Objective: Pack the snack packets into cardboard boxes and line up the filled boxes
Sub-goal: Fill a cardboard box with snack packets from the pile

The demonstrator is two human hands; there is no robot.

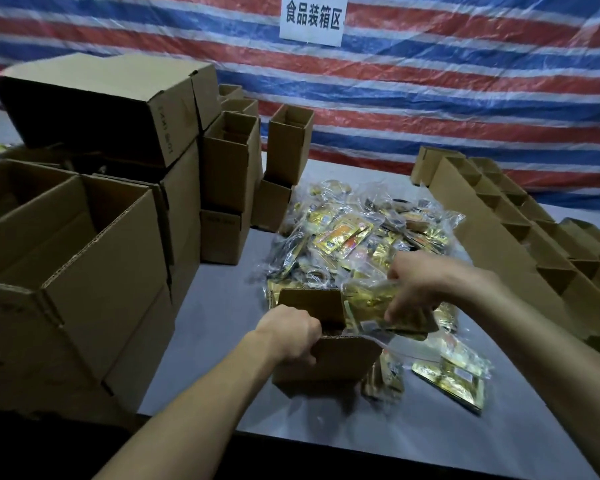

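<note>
A small cardboard box point(336, 358) sits open-topped on the grey worktop point(215, 323) at the lower centre of the frame, its far flap standing up. The left hand point(291, 336) comes in from the lower left, and its grip is curled round the box's near-left corner, holding the wall there. The right hand point(416, 289) reaches in from the right edge with its grip pinched on a bundle of snack packets point(392, 318). These are gold packets in clear wrap, lying across the box's right rim, partly over the opening and partly outside it. How far the bundle reaches inside cannot be told.

Just behind the box, in the middle of the frame, lies a heap of snack packets point(354, 233), gold and black in shiny clear bags. A few loose packets point(454, 379) lie on the worktop at the lower right of the box, just beside it.

Along the right side a row of small boxes point(492, 230) runs from the upper right toward the lower right edge, open-topped and touching side by side. Their insides are too dark to make out. On the left side large cartons point(84, 244) are stacked, the front ones open at the top. Between them and the heap stand stacked small open boxes point(229, 161). Across the top of the frame hangs a red, white and blue striped tarpaulin point(465, 81), with a white paper sign point(312, 19) at the top centre bearing Chinese characters.
</note>
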